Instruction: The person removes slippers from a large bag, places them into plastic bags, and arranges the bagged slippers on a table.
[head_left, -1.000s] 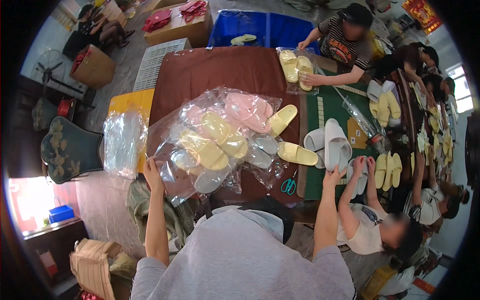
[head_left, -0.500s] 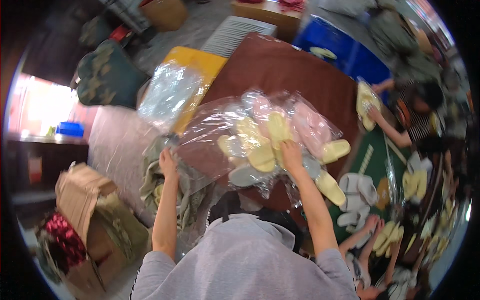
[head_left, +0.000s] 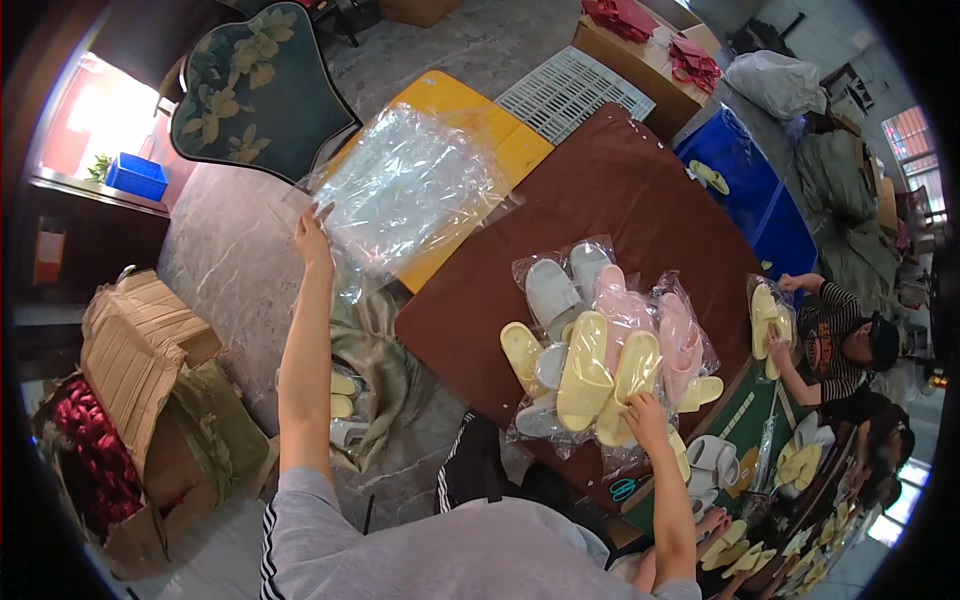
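My left hand (head_left: 312, 240) reaches to the edge of a pile of clear plastic bags (head_left: 405, 185) lying on a yellow board (head_left: 525, 150). Its fingers are apart at the bags' near corner. With my right hand (head_left: 648, 420) I grip the heel end of a yellow slipper (head_left: 632, 375). Another yellow slipper (head_left: 585, 375) lies against it, on top of a heap on the brown table cover (head_left: 470, 310). Bagged grey slippers (head_left: 552, 295) and bagged pink slippers (head_left: 680, 340) lie beyond and beside them.
Teal-handled scissors (head_left: 622, 489) lie by the table's near edge. A flower-patterned chair (head_left: 262, 95) stands far left, and an open carton (head_left: 150, 370) near left. At right, a person (head_left: 835, 335) holds bagged yellow slippers (head_left: 770, 320) by a blue bin (head_left: 750, 185).
My left hand has moved from a clear bag stretched beside the slippers to the bag pile. My right hand stays at the yellow slippers. The view has shifted.
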